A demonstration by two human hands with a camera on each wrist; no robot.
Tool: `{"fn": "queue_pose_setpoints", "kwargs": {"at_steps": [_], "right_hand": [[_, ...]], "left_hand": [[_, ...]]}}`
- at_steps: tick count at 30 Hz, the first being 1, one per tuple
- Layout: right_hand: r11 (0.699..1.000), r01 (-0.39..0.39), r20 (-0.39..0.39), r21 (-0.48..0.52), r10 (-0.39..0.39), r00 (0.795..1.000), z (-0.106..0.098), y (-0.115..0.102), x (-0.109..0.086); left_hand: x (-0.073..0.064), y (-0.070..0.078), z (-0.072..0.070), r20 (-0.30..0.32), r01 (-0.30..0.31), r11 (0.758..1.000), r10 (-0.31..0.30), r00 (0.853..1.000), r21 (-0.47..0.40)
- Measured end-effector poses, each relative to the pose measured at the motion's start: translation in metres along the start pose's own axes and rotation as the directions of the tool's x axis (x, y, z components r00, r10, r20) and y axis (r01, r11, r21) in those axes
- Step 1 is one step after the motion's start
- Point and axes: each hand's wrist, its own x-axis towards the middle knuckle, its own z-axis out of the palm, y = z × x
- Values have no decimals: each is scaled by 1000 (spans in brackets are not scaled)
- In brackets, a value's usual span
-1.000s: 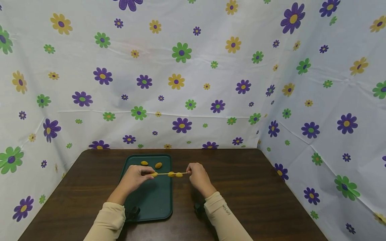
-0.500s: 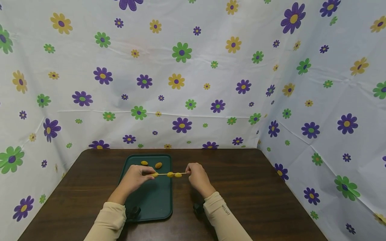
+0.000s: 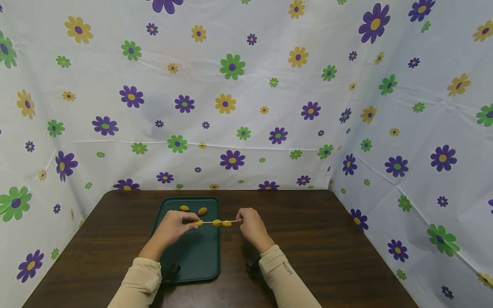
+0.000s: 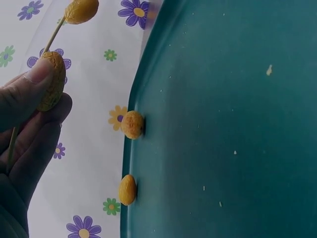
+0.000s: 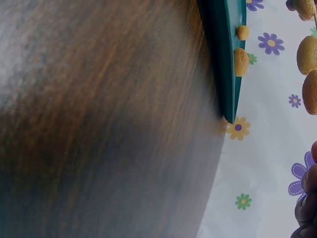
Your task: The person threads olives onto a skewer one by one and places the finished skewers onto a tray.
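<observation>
A thin wooden skewer (image 3: 208, 222) lies level between my two hands, above the tray's right edge. Threaded on it near the right are two small yellow oval fruits (image 3: 217, 223), close together. My left hand (image 3: 174, 226) pinches a third wrinkled yellow fruit (image 4: 53, 82) between thumb and fingers, and the skewer's other end shows below it in the left wrist view. At the opposite end, my right hand (image 3: 252, 226) grips the skewer with curled fingers; only some fingertips (image 5: 308, 208) show in the right wrist view.
The dark green tray (image 3: 192, 261) lies left of centre on a brown wooden table (image 3: 308, 248). Two loose yellow fruits, one left (image 3: 184, 208) and one right (image 3: 202, 211), rest at its far end. Flower-printed white cloth (image 3: 246, 85) surrounds the table.
My hands have drawn slightly closer together. The skewer's two right-hand fruits shifted a little left, and the fruit in my left hand a little right, narrowing the gap.
</observation>
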Motion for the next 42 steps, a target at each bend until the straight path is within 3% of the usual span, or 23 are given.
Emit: {"fn": "queue_pose_setpoints", "kwargs": {"at_steps": [14,28,35,42], "right_hand": [[1000,10,-8,-3,-10,1000,0,-2,-1],[1000,-1,10,-6,1,1000,4,-3,0],[1000,-7,20,-2,7,1000,4,-5,-1],[1000,-5,16,-18,5,1000,5,-6,0]], "left_hand": [[0,2,2,17,0,1000,0,1000,4],[0,4,-1,37,-56,997,54,998,50],[0,5,2,39,-27,997,24,999,73],[0,5,2,56,-58,996,54,997,74]]}}
